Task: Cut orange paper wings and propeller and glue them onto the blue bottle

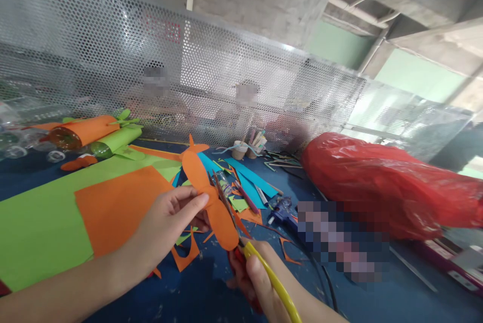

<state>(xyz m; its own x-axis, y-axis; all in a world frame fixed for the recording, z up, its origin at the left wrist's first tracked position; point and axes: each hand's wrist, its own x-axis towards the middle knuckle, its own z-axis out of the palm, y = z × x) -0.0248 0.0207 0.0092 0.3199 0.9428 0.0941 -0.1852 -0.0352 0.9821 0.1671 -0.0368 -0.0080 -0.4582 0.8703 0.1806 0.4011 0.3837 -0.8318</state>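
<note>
My left hand (184, 212) pinches an orange paper propeller shape (222, 225) at its narrow middle, thumb on top. In my right hand (252, 272) are scissors (269, 275) with yellow and red handles. Their blades point up and away along the right edge of the paper shape, with a thin orange strip beside them. Whether the blades touch the paper I cannot tell. Orange offcuts (186, 255) lie on the blue table (181, 298) below my hands.
Green card (41, 227) and an orange sheet (121, 207) lie left. Paper-wrapped bottles (94, 132) are behind them. Blue strips (252, 179), a glue gun (283, 212) and a red plastic bag (377, 182) are right. Behind a perforated metal screen (226, 56), people show faintly.
</note>
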